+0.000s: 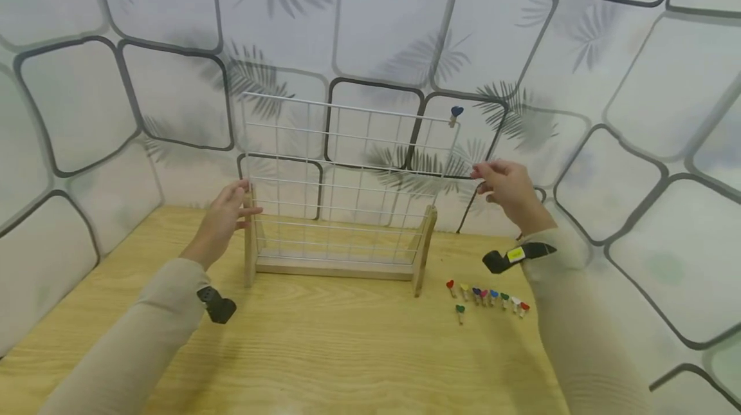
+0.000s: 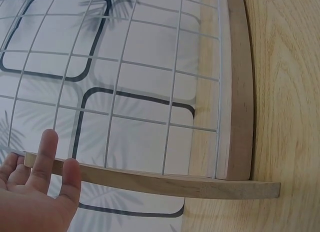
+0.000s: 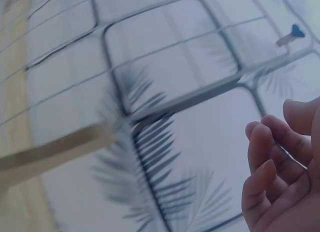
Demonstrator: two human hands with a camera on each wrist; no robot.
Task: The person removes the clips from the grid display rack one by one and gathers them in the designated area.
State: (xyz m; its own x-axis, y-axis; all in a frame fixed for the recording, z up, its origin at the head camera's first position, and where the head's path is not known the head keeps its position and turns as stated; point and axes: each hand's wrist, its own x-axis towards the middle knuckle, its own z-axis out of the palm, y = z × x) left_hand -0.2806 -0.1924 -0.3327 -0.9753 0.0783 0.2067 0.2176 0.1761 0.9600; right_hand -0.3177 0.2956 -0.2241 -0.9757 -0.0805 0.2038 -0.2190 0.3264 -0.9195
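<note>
A white wire grid point(image 1: 347, 164) stands upright in a wooden frame on the table. At its left side post point(image 1: 249, 248), my left hand point(image 1: 222, 219) holds the top end. Seen from the left wrist, two fingers point(image 2: 48, 152) extend over the post while the others bend at its end. One small wooden clothespin with a dark blue heart point(image 1: 456, 115) is clipped at the grid's top right corner. Below and right of that clothespin, my right hand point(image 1: 509, 191) hangs in the air, fingers loosely bent and thumb apart, with nothing visible between them.
On the right of the table lies a row of several heart clothespins point(image 1: 484, 295) in mixed colours, with a green one point(image 1: 460, 312) in front. Patterned wall coverings point(image 1: 382, 35) rise behind the rack and on both sides. The frame's right post point(image 1: 425, 251) leans slightly.
</note>
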